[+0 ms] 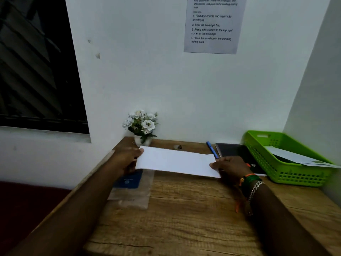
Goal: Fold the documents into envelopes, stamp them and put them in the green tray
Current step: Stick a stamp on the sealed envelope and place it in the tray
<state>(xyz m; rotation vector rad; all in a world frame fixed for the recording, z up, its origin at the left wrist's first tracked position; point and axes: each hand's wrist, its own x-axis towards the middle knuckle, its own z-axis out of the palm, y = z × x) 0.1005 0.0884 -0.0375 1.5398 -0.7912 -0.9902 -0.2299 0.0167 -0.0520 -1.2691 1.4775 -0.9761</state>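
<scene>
**White envelope held in both hands over the counter**

Head view: you have one long white envelope (177,161) held flat and slightly tilted just above the wooden counter (184,218), its face plain and unmarked. Your left hand (127,159) pinches its left short edge, thumb on top; your right hand (230,168) pinches the right short edge, fingers curled round the corner. So each grip is clamped on the envelope. Bracelets (252,185), green, orange and a silver chain, sit on your right wrist.

The counter is rough-grained brown wood, pushed into a corner of pale walls. At its back edge stands one small white pot of white flowers (142,126). One blue pen (212,149) lies beside one dark notebook (238,156), just behind your right hand. One green tray (276,174), slotted along its walls, sits at the far right against the side wall; white paper (295,157) lies in it, though you cannot tell how many pieces. Under your left hand lie one blue card-like item (129,181) and a clear plastic sleeve (132,196). One printed instruction sheet (212,24) is fixed to the wall above, and a dark window (36,71) is on the left.
</scene>
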